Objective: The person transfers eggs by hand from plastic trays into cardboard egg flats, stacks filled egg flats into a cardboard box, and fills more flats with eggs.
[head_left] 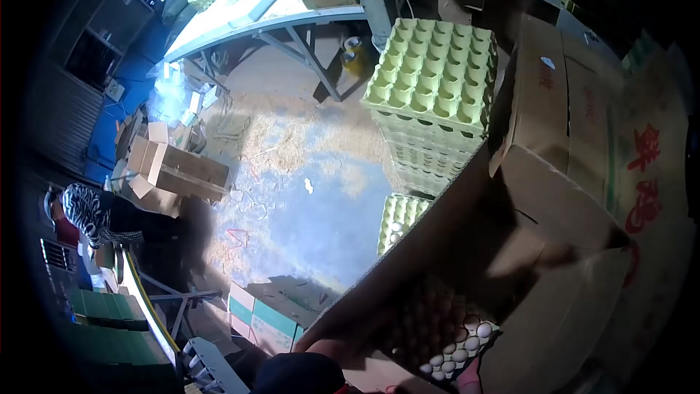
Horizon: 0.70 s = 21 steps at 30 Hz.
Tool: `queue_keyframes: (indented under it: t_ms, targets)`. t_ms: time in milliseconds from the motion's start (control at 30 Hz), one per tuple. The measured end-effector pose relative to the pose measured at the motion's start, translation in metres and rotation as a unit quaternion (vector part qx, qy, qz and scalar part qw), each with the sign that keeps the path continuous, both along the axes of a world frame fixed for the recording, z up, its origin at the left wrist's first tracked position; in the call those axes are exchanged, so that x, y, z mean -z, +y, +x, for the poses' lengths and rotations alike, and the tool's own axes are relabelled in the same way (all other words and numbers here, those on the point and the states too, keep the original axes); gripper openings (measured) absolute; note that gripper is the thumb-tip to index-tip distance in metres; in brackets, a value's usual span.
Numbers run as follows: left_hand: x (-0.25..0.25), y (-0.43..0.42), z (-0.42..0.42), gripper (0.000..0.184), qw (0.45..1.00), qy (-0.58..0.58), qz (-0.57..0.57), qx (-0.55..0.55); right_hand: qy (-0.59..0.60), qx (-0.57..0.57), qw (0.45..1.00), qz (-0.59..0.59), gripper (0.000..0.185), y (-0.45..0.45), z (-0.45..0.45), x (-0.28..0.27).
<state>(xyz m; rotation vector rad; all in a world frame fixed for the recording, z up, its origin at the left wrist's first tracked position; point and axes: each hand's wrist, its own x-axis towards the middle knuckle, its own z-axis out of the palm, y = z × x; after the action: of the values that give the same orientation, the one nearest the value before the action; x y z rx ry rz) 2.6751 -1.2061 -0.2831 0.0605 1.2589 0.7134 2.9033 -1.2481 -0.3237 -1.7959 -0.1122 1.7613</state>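
An egg tray filled with pale eggs is low in the open cardboard carton, partly in deep shadow. At the tray's near right corner, my right hand grips the edge; only a few of its fingers show. My left hand is at the carton's near left side, beside a dark sleeve. Shadow hides its fingers, so I cannot tell whether it touches the tray.
A tall stack of egg trays stands beyond the carton, with a lower tray holding a few eggs beside it. Another person bends over a table at left. Opened boxes lie on the floor. A white-topped table stands behind.
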Motion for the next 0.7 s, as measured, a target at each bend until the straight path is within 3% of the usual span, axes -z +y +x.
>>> queue_keyframes:
  t_ms: [433,700]
  targets:
    - [-0.015,0.007,-0.003,0.069,0.993,0.026,0.057,0.099,-0.027,0.006,0.999,0.043,0.053,0.001,-0.035,-0.025]
    - [-0.065,0.04,0.0,0.072,0.976,0.04,0.134,0.165,-0.099,0.019,0.983,0.153,0.054,0.072,-0.014,-0.137]
